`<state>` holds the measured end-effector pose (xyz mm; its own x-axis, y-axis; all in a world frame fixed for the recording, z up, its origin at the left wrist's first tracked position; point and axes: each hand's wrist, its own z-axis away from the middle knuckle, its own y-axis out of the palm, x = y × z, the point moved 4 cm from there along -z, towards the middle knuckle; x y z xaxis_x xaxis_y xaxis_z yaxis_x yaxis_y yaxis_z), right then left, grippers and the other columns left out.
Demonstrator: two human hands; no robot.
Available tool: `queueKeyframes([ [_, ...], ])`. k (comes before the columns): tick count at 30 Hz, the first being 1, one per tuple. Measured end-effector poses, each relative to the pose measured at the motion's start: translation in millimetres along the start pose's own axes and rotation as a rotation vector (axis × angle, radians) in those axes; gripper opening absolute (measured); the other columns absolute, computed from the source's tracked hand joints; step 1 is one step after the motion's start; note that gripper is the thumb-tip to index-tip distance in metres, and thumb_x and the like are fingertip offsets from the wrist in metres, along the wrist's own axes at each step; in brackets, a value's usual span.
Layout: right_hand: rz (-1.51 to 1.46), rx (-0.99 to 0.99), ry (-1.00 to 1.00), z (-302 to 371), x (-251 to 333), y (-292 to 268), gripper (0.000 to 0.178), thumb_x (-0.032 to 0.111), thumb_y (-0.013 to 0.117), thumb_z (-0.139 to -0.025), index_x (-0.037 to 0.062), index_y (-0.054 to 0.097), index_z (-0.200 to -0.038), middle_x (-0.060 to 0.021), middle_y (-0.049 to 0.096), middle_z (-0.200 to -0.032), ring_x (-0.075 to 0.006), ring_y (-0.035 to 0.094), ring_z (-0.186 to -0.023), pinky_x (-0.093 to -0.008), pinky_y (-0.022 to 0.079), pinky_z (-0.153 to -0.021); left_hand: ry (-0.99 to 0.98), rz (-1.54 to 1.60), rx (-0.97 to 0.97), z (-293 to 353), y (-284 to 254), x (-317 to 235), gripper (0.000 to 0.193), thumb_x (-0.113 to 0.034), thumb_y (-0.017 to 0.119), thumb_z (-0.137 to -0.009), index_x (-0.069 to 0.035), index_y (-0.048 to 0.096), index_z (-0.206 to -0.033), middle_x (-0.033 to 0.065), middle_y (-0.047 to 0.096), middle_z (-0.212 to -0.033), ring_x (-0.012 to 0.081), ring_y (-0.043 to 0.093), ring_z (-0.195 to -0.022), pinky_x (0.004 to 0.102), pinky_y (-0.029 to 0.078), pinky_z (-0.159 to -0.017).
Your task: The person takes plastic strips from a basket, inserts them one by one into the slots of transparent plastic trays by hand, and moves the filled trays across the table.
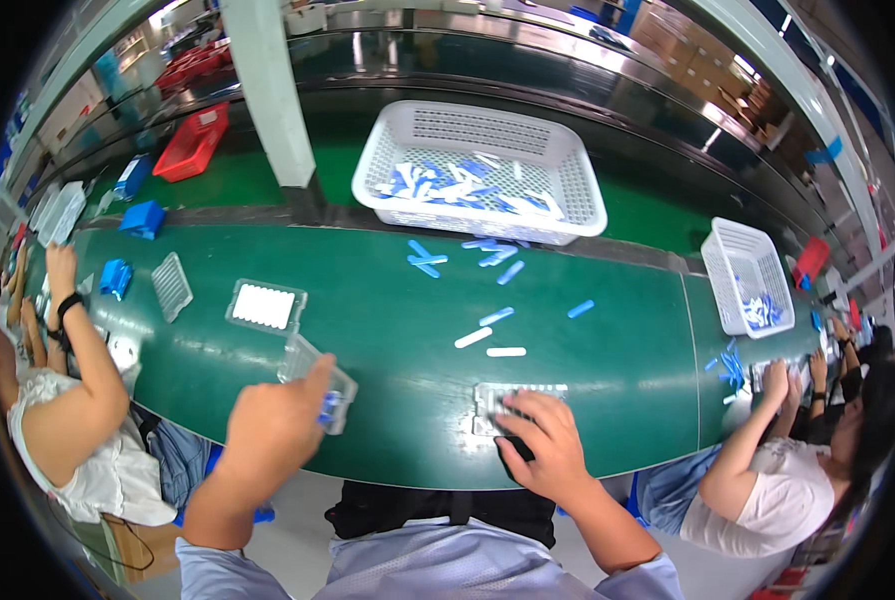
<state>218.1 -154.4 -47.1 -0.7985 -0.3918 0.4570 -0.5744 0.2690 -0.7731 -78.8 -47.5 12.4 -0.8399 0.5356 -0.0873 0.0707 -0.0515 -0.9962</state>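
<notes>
My left hand (272,435) is closed, index finger stretched forward, at a clear plastic tray (302,352) that it seems to grip by the near side. Something blue (327,408) shows in that tray beside my fingers. My right hand (547,440) has its fingers apart, over another clear slotted tray (485,410) lying near the table's front edge. It partly covers that tray, and whether the fingertips touch it is blurred. Ahead of the hands lie two white flat strips (506,352) and several blue strips (497,316).
A large white basket (477,217) of blue and white strips stands at the back. A clear tray with white strips (264,305) and an empty tray (171,287) lie left. Co-workers sit on both sides; another white basket (724,285) stands right. A pale post (267,100) rises behind.
</notes>
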Motion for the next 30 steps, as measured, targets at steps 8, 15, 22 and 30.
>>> queueKeyframes([
  [8, 0.042, -0.029, 0.258, 11.7, -15.2, -11.2, 0.081, 0.031, 0.086, -0.07, 0.0015, 0.053, -0.137, -0.0199, 0.061, -0.132, -0.044, 0.053, -0.13, -0.0574, 0.036, -0.114, 0.309, 0.113, 0.374, -58.7, 31.7, -88.0, 0.062, -0.038, 0.083, -0.076, -0.004, 0.058, -0.122, 0.0175, 0.073, -0.088, 0.0386, 0.071, -0.082, 0.0484, 0.056, -0.069],
  [15, 0.002, -0.04, 0.314, 10.6, -14.7, -14.6, 0.078, 0.027, 0.084, -0.07, 0.0029, 0.053, -0.137, -0.0176, 0.061, -0.134, -0.0417, 0.052, -0.133, -0.0578, 0.032, -0.117, 0.341, 0.097, 0.46, -77.3, 52.4, -95.2, 0.068, -0.054, 0.082, -0.074, -0.004, 0.062, -0.116, 0.017, 0.073, -0.091, 0.0379, 0.072, -0.084, 0.0474, 0.056, -0.072],
  [22, 0.008, 0.169, 0.334, -9.9, -31.1, -31.0, 0.076, 0.021, 0.081, -0.071, 0.0064, 0.052, -0.14, -0.015, 0.059, -0.139, -0.0411, 0.047, -0.14, -0.0599, 0.025, -0.12, 0.392, 0.411, 0.117, -79.3, 63.1, -103.0, 0.068, -0.057, 0.079, -0.079, -0.002, 0.065, -0.117, 0.013, 0.072, -0.086, 0.0307, 0.071, -0.074, 0.0428, 0.055, -0.066],
  [30, -0.022, 0.045, 0.174, -24.7, -13.5, -29.2, 0.064, 0.023, 0.083, -0.073, 0.0085, 0.062, -0.132, -0.0133, 0.058, -0.141, -0.0388, 0.048, -0.14, -0.064, 0.025, -0.118, -0.24, 1.924, 0.713, -76.2, 56.0, -18.9, 0.033, -0.024, 0.065, -0.1, -0.002, 0.059, -0.123, -0.0003, 0.052, -0.072, 0.0101, 0.043, -0.054, 0.0257, 0.033, -0.045],
])
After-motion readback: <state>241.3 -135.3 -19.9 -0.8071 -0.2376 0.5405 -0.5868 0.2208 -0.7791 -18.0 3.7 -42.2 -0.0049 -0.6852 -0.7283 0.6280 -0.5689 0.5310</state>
